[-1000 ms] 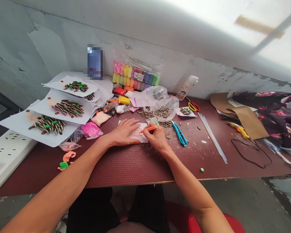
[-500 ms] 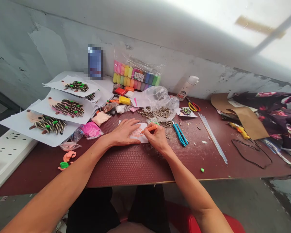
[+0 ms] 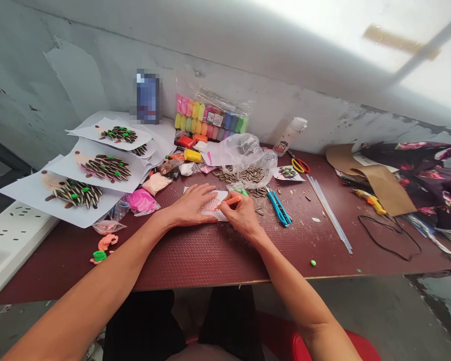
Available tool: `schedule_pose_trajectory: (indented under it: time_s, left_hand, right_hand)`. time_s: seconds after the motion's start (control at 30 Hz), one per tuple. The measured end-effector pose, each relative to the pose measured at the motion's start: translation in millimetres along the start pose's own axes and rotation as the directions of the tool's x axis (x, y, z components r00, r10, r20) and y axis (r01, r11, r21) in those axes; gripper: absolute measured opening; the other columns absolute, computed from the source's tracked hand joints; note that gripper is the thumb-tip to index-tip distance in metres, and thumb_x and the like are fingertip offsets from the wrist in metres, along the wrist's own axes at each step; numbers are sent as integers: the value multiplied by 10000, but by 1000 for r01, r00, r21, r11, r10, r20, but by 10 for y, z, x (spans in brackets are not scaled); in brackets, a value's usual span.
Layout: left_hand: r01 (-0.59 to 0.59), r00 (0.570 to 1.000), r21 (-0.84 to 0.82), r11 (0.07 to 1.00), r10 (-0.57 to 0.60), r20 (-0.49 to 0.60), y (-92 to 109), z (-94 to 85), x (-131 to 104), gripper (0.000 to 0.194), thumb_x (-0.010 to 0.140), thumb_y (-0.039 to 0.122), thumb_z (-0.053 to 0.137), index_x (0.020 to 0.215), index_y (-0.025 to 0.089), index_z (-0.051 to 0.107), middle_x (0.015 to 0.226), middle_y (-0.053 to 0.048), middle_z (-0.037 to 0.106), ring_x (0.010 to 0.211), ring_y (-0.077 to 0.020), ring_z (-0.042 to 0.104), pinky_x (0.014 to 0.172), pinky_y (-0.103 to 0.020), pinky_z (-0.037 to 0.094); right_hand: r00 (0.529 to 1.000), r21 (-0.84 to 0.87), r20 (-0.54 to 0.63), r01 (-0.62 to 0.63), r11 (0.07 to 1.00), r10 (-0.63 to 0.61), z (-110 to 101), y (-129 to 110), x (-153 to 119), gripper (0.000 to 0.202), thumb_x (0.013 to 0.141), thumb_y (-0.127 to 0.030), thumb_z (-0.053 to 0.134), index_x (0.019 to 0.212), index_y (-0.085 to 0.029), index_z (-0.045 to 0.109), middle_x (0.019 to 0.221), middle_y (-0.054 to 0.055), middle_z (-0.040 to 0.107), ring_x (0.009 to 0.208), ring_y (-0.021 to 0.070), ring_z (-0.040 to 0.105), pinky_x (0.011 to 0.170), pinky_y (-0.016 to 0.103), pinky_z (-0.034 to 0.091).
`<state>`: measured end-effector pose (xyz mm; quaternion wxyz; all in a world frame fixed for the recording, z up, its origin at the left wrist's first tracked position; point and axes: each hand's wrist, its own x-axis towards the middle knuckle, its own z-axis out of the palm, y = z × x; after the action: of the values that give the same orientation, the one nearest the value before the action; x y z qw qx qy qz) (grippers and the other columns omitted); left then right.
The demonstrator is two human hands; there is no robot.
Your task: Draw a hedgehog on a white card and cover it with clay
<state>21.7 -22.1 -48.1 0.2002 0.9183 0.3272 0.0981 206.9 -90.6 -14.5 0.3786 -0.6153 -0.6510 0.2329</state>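
Note:
A small white card [image 3: 221,198] with an orange drawing on it lies on the dark red table. My left hand [image 3: 194,204] rests flat over the card's left part, fingers spread, holding nothing. In my right hand [image 3: 239,212] is an orange pen [image 3: 233,200], pinched between the fingers, with its tip at the right side of the drawing. Just behind the hands, striped seeds [image 3: 250,175] lie loose beside a clear plastic bag [image 3: 244,150]. A blue cutter [image 3: 278,206] is to the right of my right hand.
Sheets with seed hedgehogs [image 3: 107,168] are stacked at the left, near a white power strip [image 3: 11,235]. Packs of coloured clay [image 3: 210,120] lean on the wall. Scissors [image 3: 299,165], a bottle [image 3: 290,135], clear sticks [image 3: 329,213] and a yellow glue gun [image 3: 374,201] are further right.
My right hand with the pen has shifted slightly left and toward the table's front edge. The left hand has stayed in place on the card.

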Motion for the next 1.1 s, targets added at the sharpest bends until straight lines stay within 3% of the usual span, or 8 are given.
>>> schedule_pose_trajectory:
  time_s: [0.43,1.1]
  left_hand:
    - [0,1000,12,1000,0,25,-36,15,7,820,837,679,626,1499,225,460,1641,-128,357,1516,-343,292,1232,-522,205]
    - [-23,1000,17,1000,23,-17,-79,67,15,790,840,709,598,1491,280,475,1633,-91,386,1503,-340,322,1219,-521,234]
  right_hand:
    - [991,57,-132,46,997,-39,-44,39,-84,180,809,-315,524,654,-221,536,615,-26,557,566,129,461,572,259,363]
    - [993,36,-92,72,997,-69,21,92,-85,197,829,-316,527,653,-227,528,620,-22,554,560,134,444,581,276,359]
